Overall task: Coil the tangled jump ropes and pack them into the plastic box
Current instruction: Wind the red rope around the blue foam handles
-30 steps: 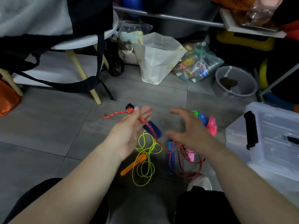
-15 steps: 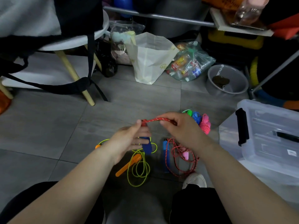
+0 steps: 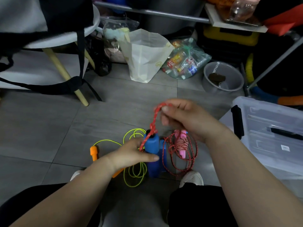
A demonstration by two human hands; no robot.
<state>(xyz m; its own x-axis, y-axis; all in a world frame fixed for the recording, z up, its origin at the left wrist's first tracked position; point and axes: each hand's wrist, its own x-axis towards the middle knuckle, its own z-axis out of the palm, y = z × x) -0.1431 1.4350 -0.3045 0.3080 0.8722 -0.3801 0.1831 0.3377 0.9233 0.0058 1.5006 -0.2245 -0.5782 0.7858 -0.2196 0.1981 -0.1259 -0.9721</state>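
My left hand [image 3: 131, 154] grips a blue jump-rope handle [image 3: 152, 143] upright above the floor. A red-and-white rope [image 3: 155, 118] rises from the handle's top to my right hand [image 3: 185, 118], which pinches it between thumb and fingers. The rest of that red rope [image 3: 191, 154] lies in loose loops on the tiles, around a pink handle [image 3: 182, 153]. A yellow-green rope [image 3: 136, 174] with orange handles [image 3: 93, 152] lies tangled under my left hand. The clear plastic box [image 3: 270, 138] with a black latch stands at the right.
A stool leg [image 3: 65, 74] and black bag straps hang at the left. A white bag [image 3: 146, 54], a clear bag of bottles [image 3: 185, 61] and a grey bowl [image 3: 223, 77] line the back. My shoes [image 3: 191, 177] and knees are at the bottom.
My left hand dropped lower with the blue handle turned upright. My right hand lifted the red rope up and to the right, stretching it from the handle.
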